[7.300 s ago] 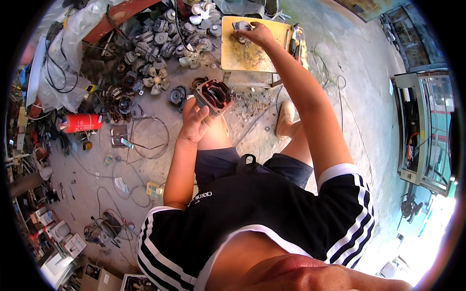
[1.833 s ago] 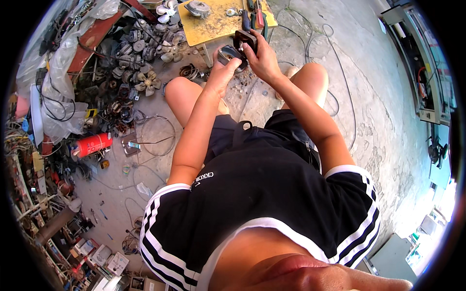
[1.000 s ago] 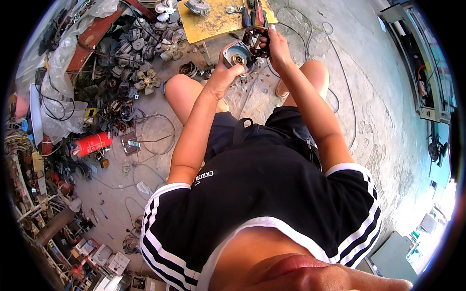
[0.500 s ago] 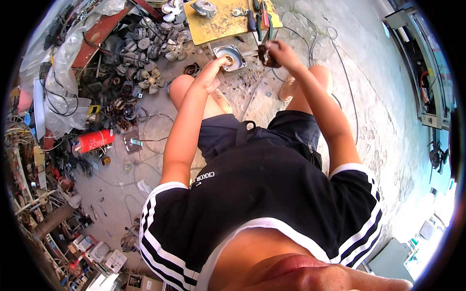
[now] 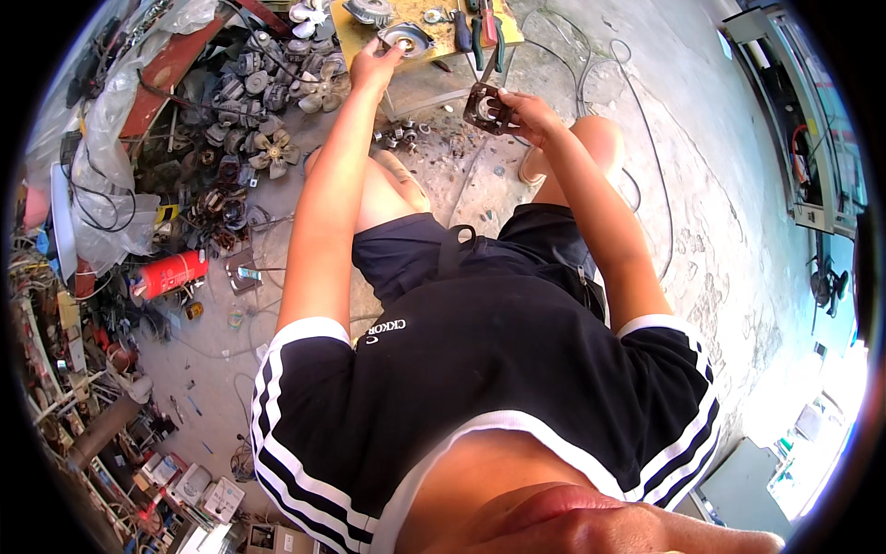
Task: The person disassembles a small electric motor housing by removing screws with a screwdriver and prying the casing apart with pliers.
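My left hand [image 5: 375, 68] is at the near left edge of the low yellow table [image 5: 355, 32]. Its fingers grip the rim of a grey metal motor end cover [image 5: 420, 35], a shallow dish with a round seat in the middle. Whether the cover rests on the table or hangs just over it, I cannot tell. Lower and to the right, my right hand [image 5: 532, 118] pinches a dark, roughly square metal part [image 5: 474, 113] with a round opening, held over the floor.
Pliers [image 5: 499, 57] and screwdrivers [image 5: 462, 33] lie on the table's right side, with a finned motor housing [image 5: 369, 11] at its far edge. Small parts [image 5: 406, 136] litter the floor. Left are heaped motors, fan blades [image 5: 274, 150] and a red cylinder [image 5: 172, 274]. Cables [image 5: 646, 125] trail right.
My left hand has carried the end cover up and left, from between my knees to the table. My right hand has moved slightly down and left, turning the dark part so its opening shows.
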`<state>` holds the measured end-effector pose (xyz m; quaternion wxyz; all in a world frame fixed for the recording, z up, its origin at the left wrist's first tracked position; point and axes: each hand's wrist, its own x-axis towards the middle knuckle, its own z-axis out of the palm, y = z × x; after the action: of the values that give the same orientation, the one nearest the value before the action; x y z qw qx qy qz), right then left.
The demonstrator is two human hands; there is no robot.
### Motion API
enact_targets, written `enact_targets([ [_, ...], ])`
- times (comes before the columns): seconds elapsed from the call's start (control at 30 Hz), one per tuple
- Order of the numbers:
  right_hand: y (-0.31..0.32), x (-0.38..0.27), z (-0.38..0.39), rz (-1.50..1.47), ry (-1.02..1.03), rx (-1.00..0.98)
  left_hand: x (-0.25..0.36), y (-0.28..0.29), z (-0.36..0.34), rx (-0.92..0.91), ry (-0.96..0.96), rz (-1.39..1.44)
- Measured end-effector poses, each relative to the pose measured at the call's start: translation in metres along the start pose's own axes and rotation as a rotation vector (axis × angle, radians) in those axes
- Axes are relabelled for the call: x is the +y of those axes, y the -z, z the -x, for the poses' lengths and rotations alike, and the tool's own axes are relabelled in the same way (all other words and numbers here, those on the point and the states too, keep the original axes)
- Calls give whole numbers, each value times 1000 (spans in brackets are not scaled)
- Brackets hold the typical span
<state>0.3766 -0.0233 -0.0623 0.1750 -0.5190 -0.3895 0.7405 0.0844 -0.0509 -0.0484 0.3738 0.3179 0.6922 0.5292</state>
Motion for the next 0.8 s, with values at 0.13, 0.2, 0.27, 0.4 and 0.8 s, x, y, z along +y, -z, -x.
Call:
enact_targets([
  [0.13, 12, 4, -2, -386, -115, -204, -8, 7, 8, 354, -403, -806],
  [0.2, 23, 5, -3, -489, -109, -271, 16, -10, 36, 212, -294, -655],
  [0.27, 16, 2, 5, -542, -101, -364, 18, -10, 58, 47, -253, -471],
  [0.4, 13, -1, 2, -547, -81, -472, 3, -25, 74, -465, 196, -171],
  [0.8, 16, 12, -41, -347, -228, -372, -12, -28, 85, -557, 226, 153],
])
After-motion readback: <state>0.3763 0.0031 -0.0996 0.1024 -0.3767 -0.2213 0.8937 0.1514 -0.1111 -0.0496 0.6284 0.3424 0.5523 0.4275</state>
